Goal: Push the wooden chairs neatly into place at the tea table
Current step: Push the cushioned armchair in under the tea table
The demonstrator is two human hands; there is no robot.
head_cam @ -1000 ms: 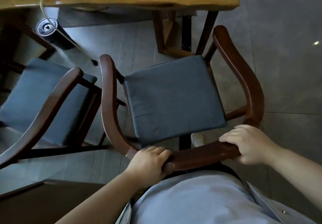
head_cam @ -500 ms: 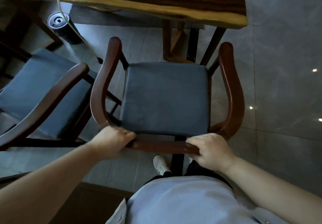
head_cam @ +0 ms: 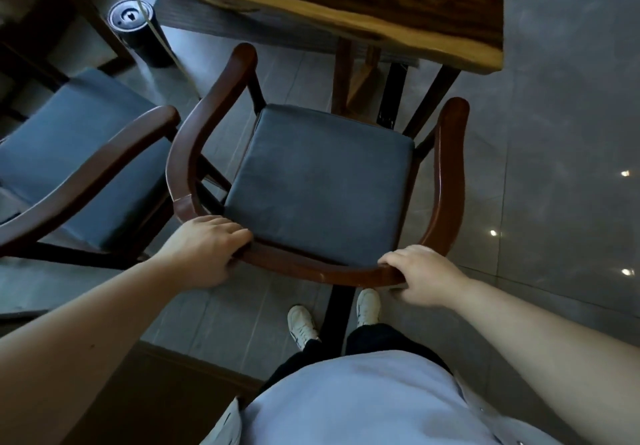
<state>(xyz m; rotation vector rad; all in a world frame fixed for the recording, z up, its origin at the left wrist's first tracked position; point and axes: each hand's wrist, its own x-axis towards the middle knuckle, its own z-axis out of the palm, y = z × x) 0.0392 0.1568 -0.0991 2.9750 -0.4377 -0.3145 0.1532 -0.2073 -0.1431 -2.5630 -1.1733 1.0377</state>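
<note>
A wooden armchair [head_cam: 450, 181] with a curved dark-red back rail and a dark grey seat cushion [head_cam: 322, 185] stands in front of me, facing the tea table [head_cam: 381, 5]. My left hand [head_cam: 204, 250] grips the back rail at its left bend. My right hand [head_cam: 422, 275] grips the same rail at the right. The chair's arm tips sit just short of the table's near edge. A second wooden chair [head_cam: 93, 167] with a grey cushion stands to the left, angled away from the table.
A black cylinder [head_cam: 138, 32] stands on the tiled floor under the table, with a pale cord [head_cam: 162, 43] running past it. Table legs [head_cam: 391, 95] rise behind the seat. A dark low cabinet edge [head_cam: 166, 382] lies at the lower left. My white shoes [head_cam: 301, 323] stand behind the chair.
The chair has been turned from a skewed angle to square with the table and moved forward toward it. Both hands stayed on the back rail.
</note>
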